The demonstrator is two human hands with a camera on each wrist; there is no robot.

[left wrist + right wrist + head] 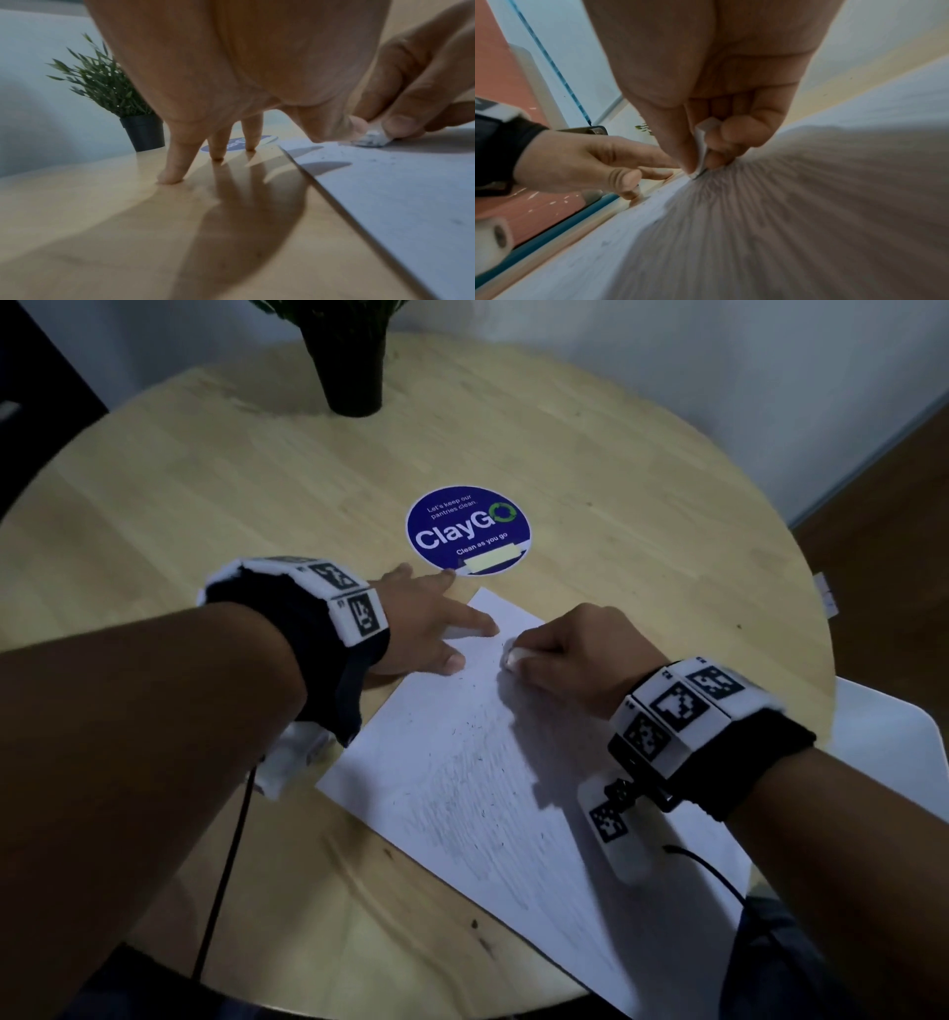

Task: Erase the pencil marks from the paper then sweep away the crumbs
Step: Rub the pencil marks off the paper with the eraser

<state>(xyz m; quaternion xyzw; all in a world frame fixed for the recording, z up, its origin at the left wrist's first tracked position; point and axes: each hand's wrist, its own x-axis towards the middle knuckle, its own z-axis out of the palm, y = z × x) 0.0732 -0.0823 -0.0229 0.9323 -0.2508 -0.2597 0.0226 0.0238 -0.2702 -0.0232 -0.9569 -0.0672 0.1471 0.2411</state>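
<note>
A: Well, where is the eraser (515,656) now?

B: Pinched in the fingers (741,130) of the right hand (575,649), pressed on the far part of the paper (477,793) on the surface (205,469).

A: And the paper, how will it handle?

B: Probably thin and light, so it may slide or crease. The left hand (421,624), fingers spread and straight, presses its corner beside the eraser.

A: The eraser?

B: Small, likely soft; hold it low.

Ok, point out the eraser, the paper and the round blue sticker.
eraser (372,138): left wrist view, on its smudged white end, pinched by the right hand (570,649).
paper (462,762): head view, on its grey-marked middle.
round blue sticker (468,530): head view, on the white lettering at its centre.
</note>
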